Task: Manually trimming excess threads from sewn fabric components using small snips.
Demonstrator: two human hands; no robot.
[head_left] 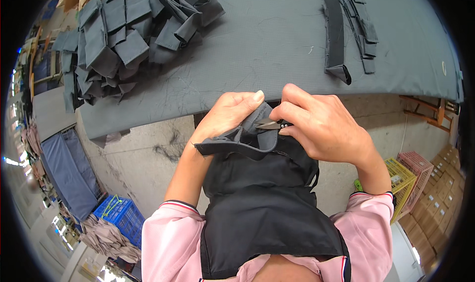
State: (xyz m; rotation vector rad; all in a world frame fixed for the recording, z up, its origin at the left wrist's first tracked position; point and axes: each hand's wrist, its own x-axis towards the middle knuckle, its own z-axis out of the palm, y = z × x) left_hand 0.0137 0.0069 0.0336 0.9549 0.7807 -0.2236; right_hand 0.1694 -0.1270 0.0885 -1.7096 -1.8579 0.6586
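My left hand [228, 115] grips a dark grey sewn fabric strip [240, 146] at the table's front edge, its thumb pressed on the cloth. The strip folds over and hangs below my fingers. My right hand [321, 121] is closed around a pair of thread snips [269, 125], whose metal blades point left against the fabric. Most of the snips' handle is hidden in my fingers. At the far left of the table lies a large heap of similar grey pieces [128, 44]. Farther right rest a single strip [334, 39] and a narrow row of joined pieces [363, 29].
The table [267, 49] has a grey cloth cover with loose threads on it. A blue crate [121, 217] stands on the floor at left, with yellow [402, 180] and pink crates [419, 175] at right. Cardboard boxes [440, 198] are stacked beyond them.
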